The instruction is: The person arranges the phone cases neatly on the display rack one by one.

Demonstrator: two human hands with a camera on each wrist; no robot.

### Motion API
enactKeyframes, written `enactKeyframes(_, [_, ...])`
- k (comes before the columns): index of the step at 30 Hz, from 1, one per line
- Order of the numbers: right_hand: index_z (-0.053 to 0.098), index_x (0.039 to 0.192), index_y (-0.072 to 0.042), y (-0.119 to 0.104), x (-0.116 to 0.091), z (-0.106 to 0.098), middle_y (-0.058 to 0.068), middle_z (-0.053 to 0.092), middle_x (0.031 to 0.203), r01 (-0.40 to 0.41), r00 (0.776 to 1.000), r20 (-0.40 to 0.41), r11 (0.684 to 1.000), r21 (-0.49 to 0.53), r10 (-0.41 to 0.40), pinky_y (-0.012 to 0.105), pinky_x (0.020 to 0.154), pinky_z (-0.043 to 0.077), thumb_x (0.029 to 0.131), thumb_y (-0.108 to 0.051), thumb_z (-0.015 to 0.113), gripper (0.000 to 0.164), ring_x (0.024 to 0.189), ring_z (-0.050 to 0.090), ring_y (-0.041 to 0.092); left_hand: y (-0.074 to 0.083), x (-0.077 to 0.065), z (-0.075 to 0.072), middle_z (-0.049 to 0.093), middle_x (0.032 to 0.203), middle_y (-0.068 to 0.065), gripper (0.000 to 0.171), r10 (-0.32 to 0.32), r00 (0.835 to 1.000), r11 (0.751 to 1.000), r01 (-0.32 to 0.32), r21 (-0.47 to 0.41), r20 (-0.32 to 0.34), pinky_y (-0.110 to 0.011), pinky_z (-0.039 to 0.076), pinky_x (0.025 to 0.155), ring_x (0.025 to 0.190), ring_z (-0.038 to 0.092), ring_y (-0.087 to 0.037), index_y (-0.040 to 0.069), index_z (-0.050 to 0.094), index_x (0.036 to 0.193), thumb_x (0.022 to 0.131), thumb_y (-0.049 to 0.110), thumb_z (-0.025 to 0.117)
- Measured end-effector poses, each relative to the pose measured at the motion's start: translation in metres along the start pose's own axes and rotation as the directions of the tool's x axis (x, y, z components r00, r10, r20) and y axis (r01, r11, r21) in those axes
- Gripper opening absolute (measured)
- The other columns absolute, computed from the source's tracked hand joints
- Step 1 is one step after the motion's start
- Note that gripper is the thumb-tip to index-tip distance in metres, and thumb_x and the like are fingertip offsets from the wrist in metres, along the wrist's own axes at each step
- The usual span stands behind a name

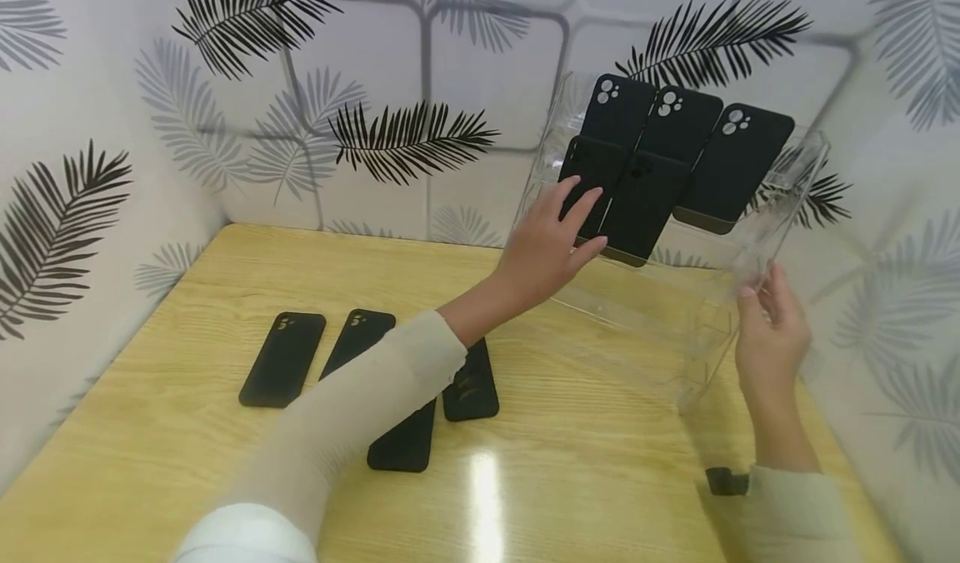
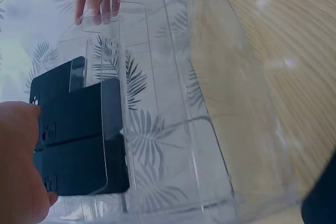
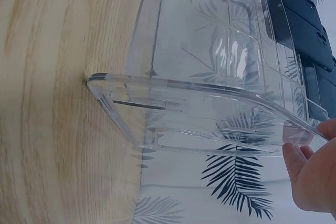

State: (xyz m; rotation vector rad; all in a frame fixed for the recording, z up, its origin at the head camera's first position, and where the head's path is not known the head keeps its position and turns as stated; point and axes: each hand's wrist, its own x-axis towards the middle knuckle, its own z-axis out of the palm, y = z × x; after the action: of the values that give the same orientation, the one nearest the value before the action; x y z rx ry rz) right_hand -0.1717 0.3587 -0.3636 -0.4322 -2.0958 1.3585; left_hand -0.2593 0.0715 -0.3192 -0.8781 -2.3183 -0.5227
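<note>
A clear plastic tiered stand [image 1: 697, 355] leans back at the rear right of the table. Three black phone cases [image 1: 738, 163] with camera cutouts fill its upper tier. Two more stand in front of them, a left case [image 1: 596, 163] and a right case [image 1: 647, 205]. My left hand [image 1: 542, 242], fingers spread, reaches over the left front case and hides its lower part. In the left wrist view the left thumb lies close by these front cases [image 2: 73, 166]. On the stand's right side edge, my right hand [image 1: 772, 338] grips the clear plastic between thumb and fingers.
Several black phone cases lie on the wooden table [image 1: 570, 480] at left: one far left [image 1: 283, 359], others partly under the left forearm [image 1: 375, 396], one right of it [image 1: 472, 384]. Leaf-patterned walls [image 1: 487, 72] close off the back and sides.
</note>
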Motion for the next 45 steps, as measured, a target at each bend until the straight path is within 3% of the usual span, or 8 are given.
enactKeyframes(9, [0.042, 0.152, -0.034, 0.0, -0.001, 0.003, 0.006, 0.049, 0.152, 0.03, 1.0, 0.005, 0.999, -0.02, -0.03, 0.028, 0.113, 0.042, 0.104, -0.029, 0.054, 0.05, 0.135, 0.052, 0.013, -0.045, -0.051, -0.02, 0.038, 0.156, -0.015, 0.062, -0.04, 0.992, 0.998, 0.045, -0.04, 0.124, -0.046, 0.036, 0.118, 0.144, 0.039, -0.032, 0.014, 0.039, 0.156, 0.103, 0.038, 0.058])
enactKeyframes(12, [0.041, 0.152, -0.037, 0.0, -0.001, 0.004, 0.005, 0.048, 0.153, 0.022, 1.0, 0.016, 1.0, -0.022, -0.022, 0.028, 0.113, 0.041, 0.104, -0.03, 0.054, 0.05, 0.137, 0.051, 0.014, -0.059, -0.068, -0.027, 0.037, 0.158, -0.015, 0.061, -0.078, 0.98, 0.996, 0.086, -0.035, 0.183, -0.05, 0.035, 0.118, 0.145, 0.038, -0.033, 0.015, 0.038, 0.156, 0.103, 0.039, 0.056])
enactKeyframes(22, [0.043, 0.152, -0.034, 0.001, -0.001, 0.0, 0.007, 0.053, 0.149, 0.026, 1.0, -0.016, 0.999, -0.021, -0.027, 0.026, 0.111, 0.043, 0.103, -0.03, 0.056, 0.05, 0.131, 0.054, 0.011, -0.104, -0.121, -0.05, 0.033, 0.159, -0.016, 0.06, -0.222, 0.936, 0.968, 0.245, -0.054, 0.274, -0.057, 0.033, 0.116, 0.146, 0.034, -0.038, 0.014, 0.038, 0.156, 0.104, 0.039, 0.056])
enactKeyframes(32, [0.043, 0.151, -0.033, -0.001, -0.002, 0.0, 0.006, 0.052, 0.15, 0.026, 1.0, -0.014, 1.0, 0.003, -0.025, 0.025, 0.111, 0.043, 0.103, -0.027, 0.056, 0.05, 0.131, 0.055, 0.01, -0.154, -0.185, -0.065, 0.04, 0.153, -0.024, 0.064, -0.291, 0.92, 0.954, 0.259, 0.151, 0.263, -0.066, 0.038, 0.106, 0.139, 0.038, -0.047, 0.009, 0.039, 0.155, 0.101, 0.034, 0.063])
enactKeyframes(36, [0.044, 0.151, -0.032, 0.0, -0.001, 0.001, 0.006, 0.053, 0.149, 0.035, 0.999, -0.019, 0.999, 0.005, -0.035, 0.024, 0.11, 0.043, 0.102, -0.027, 0.056, 0.05, 0.13, 0.055, 0.009, -0.17, -0.207, -0.074, 0.037, 0.154, -0.025, 0.065, -0.353, 0.886, 0.934, 0.316, 0.168, 0.301, -0.069, 0.034, 0.107, 0.14, 0.036, -0.049, 0.009, 0.038, 0.155, 0.101, 0.034, 0.062])
enactKeyframes(41, [0.044, 0.151, -0.032, 0.002, -0.001, 0.001, 0.006, 0.052, 0.15, 0.03, 0.999, -0.016, 0.999, 0.014, -0.029, 0.024, 0.11, 0.043, 0.102, -0.027, 0.057, 0.05, 0.131, 0.055, 0.01, -0.186, -0.229, -0.084, 0.033, 0.156, -0.028, 0.066, -0.438, 0.82, 0.899, 0.402, 0.174, 0.367, -0.073, 0.029, 0.108, 0.141, 0.032, -0.052, 0.006, 0.035, 0.156, 0.102, 0.036, 0.06])
enactKeyframes(45, [0.044, 0.152, -0.03, 0.001, -0.001, 0.001, 0.005, 0.051, 0.151, 0.025, 1.0, -0.01, 1.0, 0.015, -0.025, 0.025, 0.111, 0.043, 0.102, -0.026, 0.056, 0.051, 0.132, 0.054, 0.011, -0.197, -0.244, -0.09, 0.03, 0.155, -0.034, 0.071, -0.476, 0.782, 0.879, 0.434, 0.196, 0.404, -0.076, 0.032, 0.103, 0.138, 0.033, -0.057, 0.001, 0.031, 0.156, 0.102, 0.037, 0.06])
